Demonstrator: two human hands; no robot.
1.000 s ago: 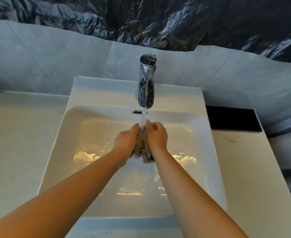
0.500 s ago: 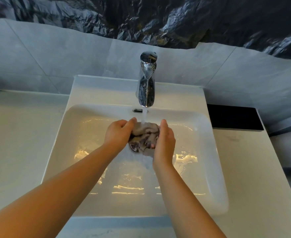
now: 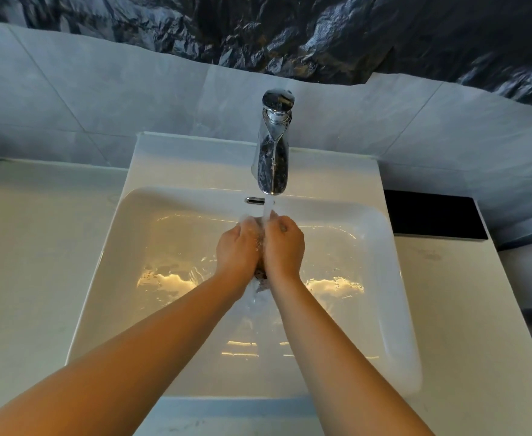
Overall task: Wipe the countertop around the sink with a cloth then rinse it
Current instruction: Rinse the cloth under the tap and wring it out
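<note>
Worktop: The pale worktop (image 3: 32, 247) is seen on both sides of the sink. The wiping is judged to be finished, since the cloth is already under water.
Basin: The white basin (image 3: 126, 234) is shallow, and water is pooled on its floor. The rinsing is best done low and central, so that splashes are caught by the walls and not thrown onto the wiped surface.
Tap: The chrome tap (image 3: 272, 152) is running. A moderate flow is advised, as a hard one would spray off the knuckles.
Hands: The left hand (image 3: 235, 247) and right hand (image 3: 285, 250) are pressed together with fingers curled, clamped on the cloth directly beneath the spout.
Cloth: The cloth (image 3: 260, 276) is bunched between the palms and mostly hidden. Only a dark tail is seen below the heels of the hands. It should be loosened, soaked and squeezed in turn, so that the inner folds are reached.
Stream: The water stream (image 3: 268, 210) is received between the thumbs. The runoff should be watched until it is judged clear.
</note>
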